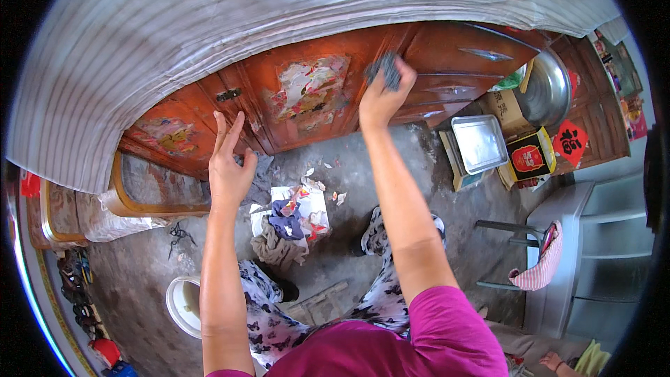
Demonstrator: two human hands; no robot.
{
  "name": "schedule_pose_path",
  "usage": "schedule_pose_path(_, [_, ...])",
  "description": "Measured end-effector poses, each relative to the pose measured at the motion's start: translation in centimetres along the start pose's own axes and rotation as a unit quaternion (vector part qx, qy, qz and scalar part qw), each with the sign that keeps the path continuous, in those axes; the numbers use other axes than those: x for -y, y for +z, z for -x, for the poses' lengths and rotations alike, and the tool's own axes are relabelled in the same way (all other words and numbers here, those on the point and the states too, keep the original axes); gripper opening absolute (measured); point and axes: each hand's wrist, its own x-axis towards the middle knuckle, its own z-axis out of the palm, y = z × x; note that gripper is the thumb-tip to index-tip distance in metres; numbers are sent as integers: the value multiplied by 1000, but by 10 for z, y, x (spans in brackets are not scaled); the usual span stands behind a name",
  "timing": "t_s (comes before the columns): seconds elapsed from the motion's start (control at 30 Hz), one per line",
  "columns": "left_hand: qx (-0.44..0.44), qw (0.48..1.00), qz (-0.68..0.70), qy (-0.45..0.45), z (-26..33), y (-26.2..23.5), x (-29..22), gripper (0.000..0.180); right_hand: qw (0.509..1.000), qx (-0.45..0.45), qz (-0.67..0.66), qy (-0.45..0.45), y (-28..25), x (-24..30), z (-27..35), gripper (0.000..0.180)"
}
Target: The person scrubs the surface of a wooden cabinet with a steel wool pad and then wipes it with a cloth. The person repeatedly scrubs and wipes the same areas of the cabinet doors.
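Observation:
A reddish-brown wooden cabinet (pixel 436 52) stands before me, with torn, colourful paper remnants (pixel 310 87) stuck on its door panels. My right hand (pixel 384 103) is closed around a crumpled dark grey wad (pixel 386 70) against the cabinet front, right of the larger paper patch. Blur hides whether the wad is cloth or a scrubber. My left hand (pixel 231 160) holds nothing; its fingers are spread and reach toward the cabinet door below a dark metal latch (pixel 228 95). Whether those fingertips touch the wood, I cannot tell.
Between my feet and the cabinet lie cloths (pixel 279 241) and paper scraps (pixel 338 197). A white bucket (pixel 183 304) stands left. To the right are a metal tray (pixel 478 143), a large metal basin (pixel 548 87), boxes and a chair (pixel 513 234). Striped fabric (pixel 230 7) hangs over the cabinet top.

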Motion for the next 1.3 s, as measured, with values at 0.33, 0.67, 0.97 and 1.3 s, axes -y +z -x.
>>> schedule_pose_path(0.33, [-4,1000,10,-14,5,-10,6,74,994,30,-48,95,-12,21,-10,32])
schedule_pose_path(0.67, [3,1000,10,-24,2,-8,0,73,986,125,106,34,-27,10,25,37])
schedule_pose_path(0.97, [-4,1000,-2,1,0,-2,3,72,999,47,3,24,54,94,16,40])
schedule_pose_path(1.3, [-3,999,38,-8,2,-6,2,70,997,17,66,21,17,65,-19,35])
